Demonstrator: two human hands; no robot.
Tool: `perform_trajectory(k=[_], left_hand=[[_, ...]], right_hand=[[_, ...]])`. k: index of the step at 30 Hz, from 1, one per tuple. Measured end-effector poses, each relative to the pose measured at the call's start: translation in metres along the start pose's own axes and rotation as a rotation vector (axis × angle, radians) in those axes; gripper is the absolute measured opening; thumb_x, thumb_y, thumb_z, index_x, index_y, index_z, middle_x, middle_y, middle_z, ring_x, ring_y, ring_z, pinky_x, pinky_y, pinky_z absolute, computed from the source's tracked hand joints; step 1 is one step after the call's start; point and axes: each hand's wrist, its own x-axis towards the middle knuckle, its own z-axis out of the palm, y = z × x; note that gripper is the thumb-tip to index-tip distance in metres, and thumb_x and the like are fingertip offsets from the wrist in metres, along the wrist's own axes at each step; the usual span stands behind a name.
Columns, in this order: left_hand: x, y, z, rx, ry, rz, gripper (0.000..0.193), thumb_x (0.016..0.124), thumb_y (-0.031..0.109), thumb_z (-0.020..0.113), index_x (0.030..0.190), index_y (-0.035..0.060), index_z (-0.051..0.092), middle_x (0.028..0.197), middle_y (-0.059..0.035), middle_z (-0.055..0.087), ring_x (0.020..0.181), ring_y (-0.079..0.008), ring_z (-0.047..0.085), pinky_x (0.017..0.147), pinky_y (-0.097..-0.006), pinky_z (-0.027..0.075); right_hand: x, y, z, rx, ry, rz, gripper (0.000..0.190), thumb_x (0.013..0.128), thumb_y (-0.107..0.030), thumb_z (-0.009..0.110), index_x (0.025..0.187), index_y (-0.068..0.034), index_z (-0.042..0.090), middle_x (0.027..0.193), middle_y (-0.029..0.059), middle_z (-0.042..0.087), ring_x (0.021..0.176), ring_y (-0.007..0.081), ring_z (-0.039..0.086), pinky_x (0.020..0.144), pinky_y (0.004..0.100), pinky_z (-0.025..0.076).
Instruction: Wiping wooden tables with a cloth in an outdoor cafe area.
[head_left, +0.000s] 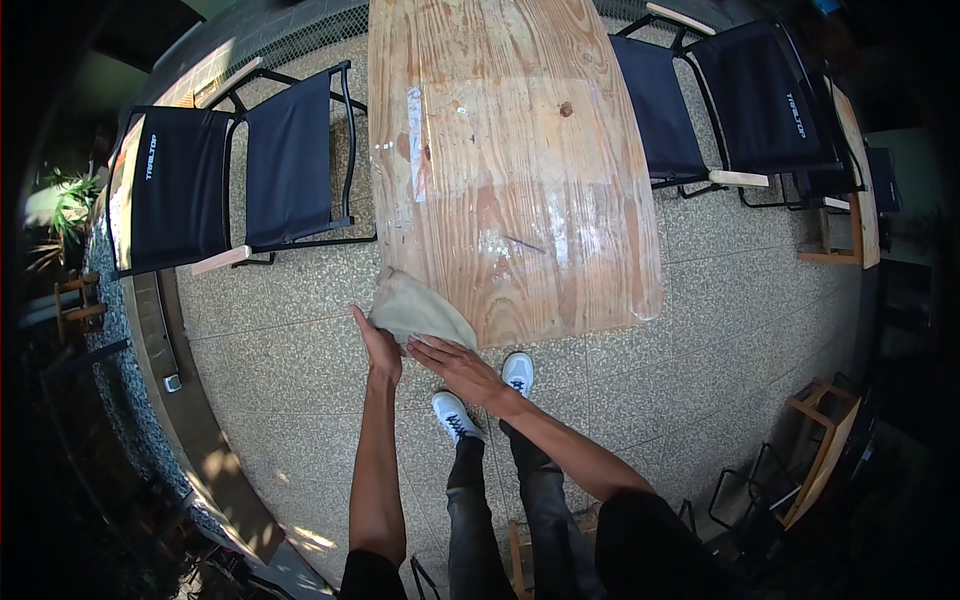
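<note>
A pale grey-green cloth is draped over the near left corner of a wooden table, its lower edge hanging past the tabletop. My left hand holds the cloth's near left edge, thumb sticking up and outward; its other fingers are partly hidden. From the right, my right hand lies on the cloth's lower edge with fingers stretched toward the left hand. Glossy patches, dark marks and a knot show on the tabletop's wood grain.
Dark folding chairs with wooden armrests stand left and right of the table. My white shoes are on the speckled tile floor. A wooden-framed piece of furniture is at the lower right. A wire-mesh strip runs behind the table.
</note>
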Motion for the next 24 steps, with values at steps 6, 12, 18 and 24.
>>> perform_trajectory(k=[6,12,18,24], left_hand=[[-0.004,0.001,0.006,0.205,-0.110,-0.038,0.127,0.085,0.094,0.011,0.159,-0.0080,0.022,0.167,-0.0184,0.026,0.154,-0.0299,0.024,0.126,-0.0374,0.009],[0.001,-0.005,0.005,0.255,-0.074,-0.007,0.124,0.088,0.092,0.014,0.159,-0.0087,0.019,0.168,-0.0198,0.023,0.156,-0.0294,0.019,0.126,-0.0362,0.007],[0.006,-0.008,0.003,0.225,-0.099,0.016,0.119,0.091,0.089,0.017,0.159,-0.0076,0.023,0.167,-0.0179,0.027,0.154,-0.0289,0.023,0.126,-0.0359,0.009],[0.001,-0.001,0.003,0.169,-0.110,-0.040,0.117,0.091,0.089,0.017,0.160,-0.0062,0.022,0.166,-0.0161,0.030,0.153,-0.0286,0.026,0.126,-0.0359,0.011]], right_hand=[[-0.105,0.098,-0.139,-0.286,-0.059,0.341,0.083,0.083,0.012,0.052,0.158,-0.020,0.039,0.158,0.0039,0.048,0.139,0.0282,0.052,0.123,0.0407,0.036],[-0.139,0.135,-0.173,-0.240,0.403,0.742,0.090,0.078,0.020,0.045,0.162,-0.005,0.026,0.167,0.0156,0.029,0.155,0.0383,0.022,0.128,0.0479,0.019],[-0.072,0.051,-0.071,-0.056,0.542,0.512,0.086,0.078,0.022,0.045,0.159,0.000,0.029,0.167,0.0213,0.024,0.156,0.0396,0.016,0.129,0.0482,0.013],[-0.045,-0.019,-0.013,-0.095,0.165,0.226,0.077,0.089,0.010,0.047,0.161,-0.012,0.030,0.168,0.0069,0.028,0.155,0.0273,0.026,0.129,0.0412,0.022]])
